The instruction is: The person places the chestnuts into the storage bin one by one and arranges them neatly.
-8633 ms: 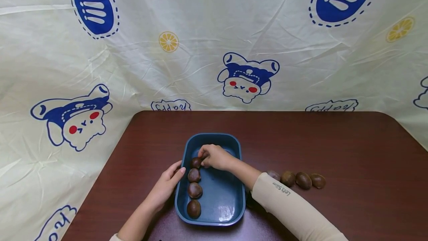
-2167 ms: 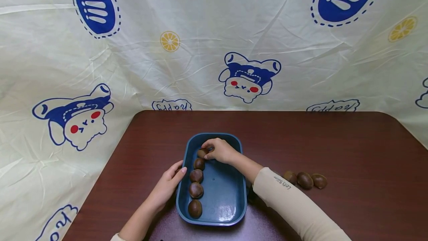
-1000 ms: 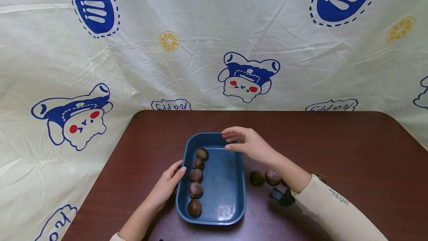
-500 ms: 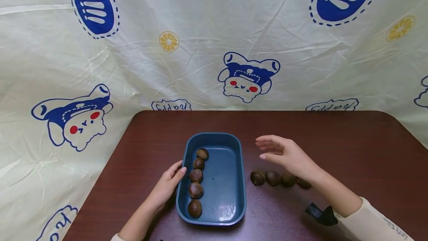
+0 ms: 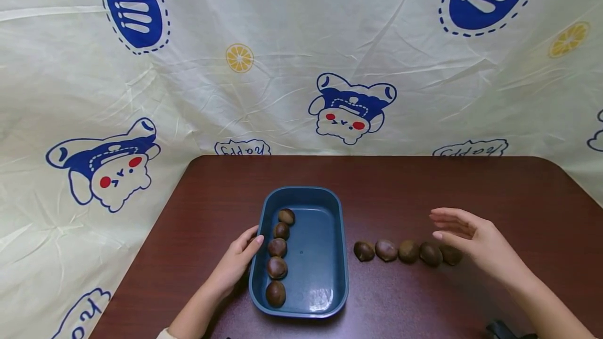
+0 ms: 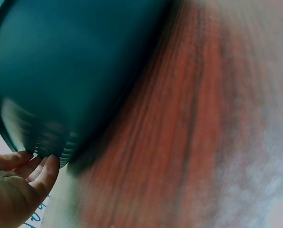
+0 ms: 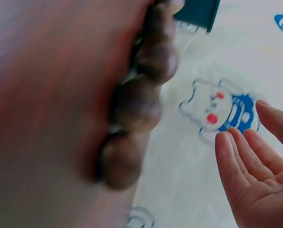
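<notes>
In the head view, a blue tray sits on the brown counter, closer to the counter's left edge than to its right and set in from the far edge. The left hand grips the tray's left side, thumb laid on the rim and fingers against the outer wall, pinching it. Inside, five chestnuts run in a line along the tray's left wall, from its near left corner towards its far left corner. Beyond the tray's right wall, a row of five more chestnuts lies on the counter, leading towards the counter's right edge. The right hand hovers by the right end of this row, its thumb spread apart from the gently bent fingers; it partly covers the last chestnut. A patterned cloth rises behind the counter's far edge.

In the left wrist view, the left hand's fingertips touch the tray's outer surface at its lower edge, with the counter's reddish grain blurred alongside.

In the right wrist view, the blurred row stretches towards a corner of the tray, and the right hand's fingers extend close together, thumb apart, with the cloth behind them.
</notes>
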A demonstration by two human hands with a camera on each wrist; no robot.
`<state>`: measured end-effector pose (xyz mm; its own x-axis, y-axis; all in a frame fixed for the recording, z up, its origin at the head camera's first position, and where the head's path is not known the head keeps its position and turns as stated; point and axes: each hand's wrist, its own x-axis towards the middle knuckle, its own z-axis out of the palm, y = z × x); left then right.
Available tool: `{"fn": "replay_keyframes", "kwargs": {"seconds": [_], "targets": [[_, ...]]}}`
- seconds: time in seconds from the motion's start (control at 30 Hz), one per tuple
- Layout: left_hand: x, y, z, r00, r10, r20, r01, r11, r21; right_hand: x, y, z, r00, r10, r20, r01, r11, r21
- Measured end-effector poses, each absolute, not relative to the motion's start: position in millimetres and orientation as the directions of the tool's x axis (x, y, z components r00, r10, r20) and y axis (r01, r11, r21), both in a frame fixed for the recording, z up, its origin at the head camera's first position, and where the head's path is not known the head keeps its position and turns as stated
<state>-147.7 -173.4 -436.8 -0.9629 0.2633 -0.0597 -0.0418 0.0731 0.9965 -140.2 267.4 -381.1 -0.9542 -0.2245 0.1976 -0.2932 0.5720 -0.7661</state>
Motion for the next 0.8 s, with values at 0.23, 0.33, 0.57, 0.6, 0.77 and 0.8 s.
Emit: {"fn": "replay_keyframes", "kwargs": {"seconds": [0.23,0.33,0.57,0.6,0.77,0.8], "targets": [[-147,-173,-437,-0.969,0.239,-0.061,-0.039,0.096,0.995,-133,293,-404,-0.962,-0.172,0.210,-0.271,0.620,-0.736],[-147,-173,-436,-0.971,0.234,-0.058,-0.037,0.093,0.995,-132,300,-412,-0.968,-0.159,0.192,-0.250,0.643,-0.724],[-146,-173,-435,-0.970,0.237,-0.059,-0.036,0.101,0.994,-134,306,-421,-0.983,-0.164,0.082,-0.175,0.705,-0.687],[-146,-173,-435,-0.969,0.238,-0.058,-0.035,0.100,0.994,-134,307,-422,-0.983,-0.168,0.069,-0.169,0.711,-0.683],[-146,-173,-436,-0.970,0.237,-0.059,-0.033,0.112,0.993,-134,308,-427,-0.985,-0.172,0.028,-0.146,0.731,-0.666],[-146,-173,-436,-0.970,0.236,-0.060,-0.034,0.113,0.993,-134,308,-427,-0.985,-0.172,0.026,-0.146,0.735,-0.662]]}}
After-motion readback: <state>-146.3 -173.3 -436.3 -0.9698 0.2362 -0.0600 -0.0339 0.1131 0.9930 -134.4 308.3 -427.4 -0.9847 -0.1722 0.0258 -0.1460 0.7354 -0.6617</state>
